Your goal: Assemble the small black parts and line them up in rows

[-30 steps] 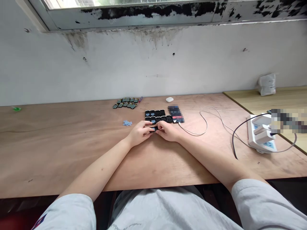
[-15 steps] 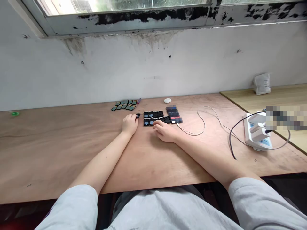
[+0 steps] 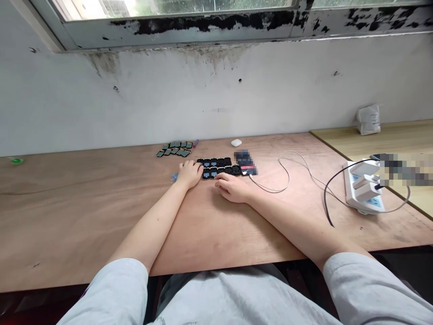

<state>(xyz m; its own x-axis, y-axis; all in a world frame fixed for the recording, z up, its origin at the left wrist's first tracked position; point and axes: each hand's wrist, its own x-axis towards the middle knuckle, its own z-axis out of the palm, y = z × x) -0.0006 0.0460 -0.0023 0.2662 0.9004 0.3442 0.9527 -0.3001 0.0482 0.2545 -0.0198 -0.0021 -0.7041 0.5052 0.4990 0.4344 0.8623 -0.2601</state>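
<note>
Two rows of small black cases (image 3: 219,167), some with pale blue inserts, lie on the wooden table (image 3: 101,212). My left hand (image 3: 190,174) rests at the left end of the rows, fingers curled against the nearest black case; what they pinch, if anything, is hidden. My right hand (image 3: 232,188) lies palm down just in front of the rows, fingers loosely stretched toward them, holding nothing. A few pale blue squares (image 3: 174,177) lie beside my left hand, partly hidden by it. A group of dark green chips (image 3: 176,148) sits farther back.
A white earbud case (image 3: 236,143) lies behind the rows. A white cable (image 3: 287,174) loops right toward a white power strip (image 3: 363,192) with a black cord. A white bag (image 3: 368,119) stands on the lighter table (image 3: 358,135) at right. A green object (image 3: 15,160) lies far left.
My hands, joined over one black case a second ago, separated. My left hand went to the rows' left end, where a case now lies; my right hand settled flat.
</note>
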